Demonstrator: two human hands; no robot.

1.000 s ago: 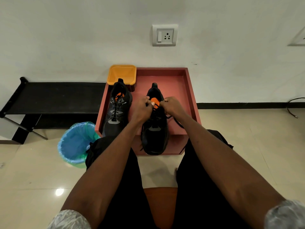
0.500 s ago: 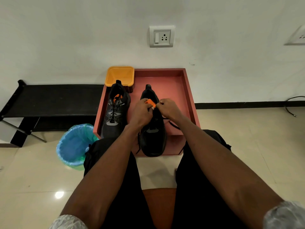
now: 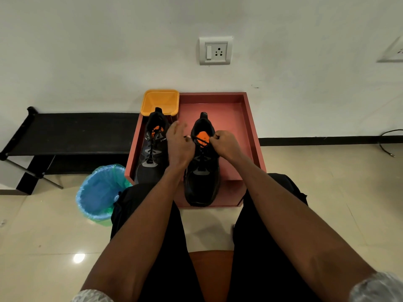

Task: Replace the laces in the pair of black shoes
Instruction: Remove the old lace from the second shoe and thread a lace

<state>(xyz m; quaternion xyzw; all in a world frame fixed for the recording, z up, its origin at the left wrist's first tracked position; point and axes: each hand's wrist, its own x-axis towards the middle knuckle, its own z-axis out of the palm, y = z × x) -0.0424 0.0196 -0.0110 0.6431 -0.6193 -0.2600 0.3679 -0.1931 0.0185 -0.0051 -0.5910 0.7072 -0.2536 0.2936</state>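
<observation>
Both forearms extended forward over knees toward red-brown wooden tray [image 3: 250, 136] on floor. Right hand [image 3: 224, 143] curled in fist, fingers pinching black lace [image 3: 199, 140] at collar of right black shoe with orange insole [image 3: 201, 171]. Left hand [image 3: 178, 144] raised between shoes, back facing camera, fingers loosely extended; lace end at its edge, grip unclear. Left black-grey laced shoe [image 3: 150, 155] just beside, in front of orange plastic tub [image 3: 160, 102].

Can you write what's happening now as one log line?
right hand: pinching lace | left hand: open beside right shoe | tray
</observation>
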